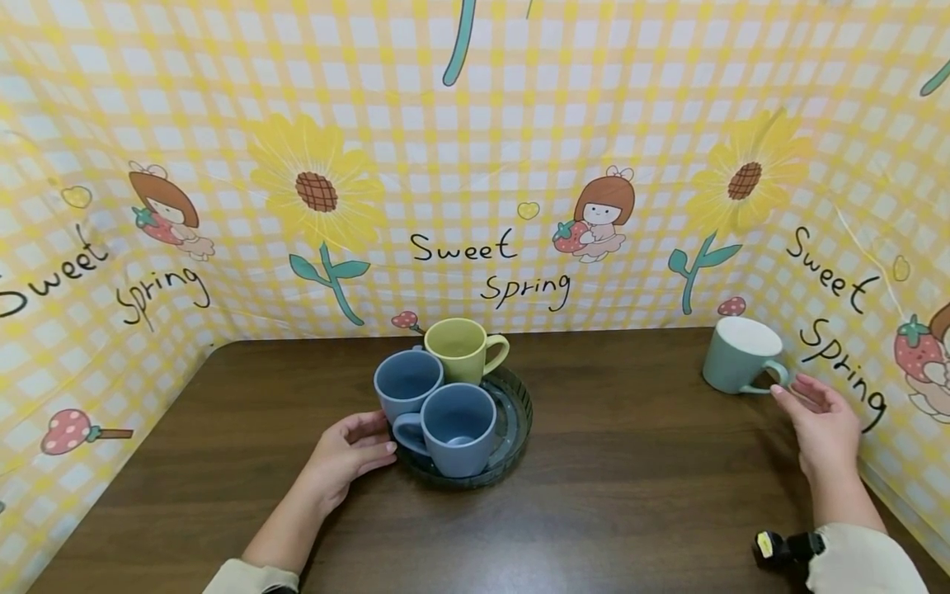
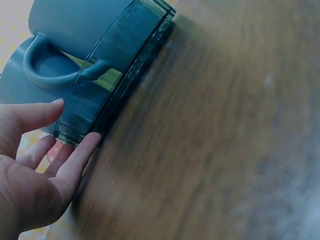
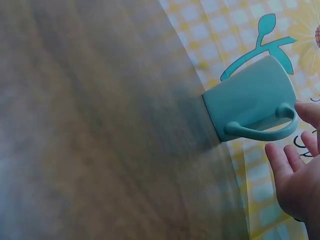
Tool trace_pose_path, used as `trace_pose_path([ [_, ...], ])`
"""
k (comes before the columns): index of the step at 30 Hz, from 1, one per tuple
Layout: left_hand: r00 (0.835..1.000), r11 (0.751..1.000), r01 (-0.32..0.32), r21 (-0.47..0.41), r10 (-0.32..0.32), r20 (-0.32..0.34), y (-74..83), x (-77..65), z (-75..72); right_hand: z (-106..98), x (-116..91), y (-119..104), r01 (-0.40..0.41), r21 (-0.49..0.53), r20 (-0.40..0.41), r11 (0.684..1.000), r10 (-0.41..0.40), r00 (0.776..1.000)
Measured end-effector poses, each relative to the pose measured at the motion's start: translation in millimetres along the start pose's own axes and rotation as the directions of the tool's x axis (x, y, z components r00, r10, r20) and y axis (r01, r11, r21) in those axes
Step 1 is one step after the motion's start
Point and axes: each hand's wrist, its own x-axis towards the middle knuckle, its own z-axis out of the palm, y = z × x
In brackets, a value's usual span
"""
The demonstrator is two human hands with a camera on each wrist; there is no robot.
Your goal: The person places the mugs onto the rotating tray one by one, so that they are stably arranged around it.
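In the head view, a round dark-glass tray (image 1: 512, 412) bears two blue mugs, the front one (image 1: 458, 433) and the rear-left one (image 1: 406, 384), and a yellow-green mug (image 1: 454, 351) behind. My left hand (image 1: 349, 454) is at the tray's left side, its fingers spread. In the left wrist view, fingertips (image 2: 92, 140) meet the tray's lower edge and the thumb is by its wall. On the right stands a teal mug (image 1: 731, 363), white inside. Beside its handle (image 3: 265, 134) is my right hand (image 1: 831, 425), fingers extended; the thumb is close to the handle, contact unclear.
The dark wooden table (image 1: 609, 462) ends at a yellow checked cloth (image 1: 475, 165) hung behind and at both sides. The teal mug stands near the back right corner by this cloth. A black device (image 1: 787, 549) sits at the right wrist.
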Motion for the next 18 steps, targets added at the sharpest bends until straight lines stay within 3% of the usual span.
trace_pose_path([
  [7,1.000,1.000,-0.008,0.008,0.008,-0.001,-0.5,-0.5,-0.9,3.9,9.9,4.2,0.013,0.068,0.087,0.998,-0.019,0.996],
  [18,1.000,1.000,-0.010,-0.004,0.010,-0.008,-2.2,-0.1,-0.3,9.8,22.1,11.3,0.007,-0.029,0.133,1.000,-0.003,0.991],
])
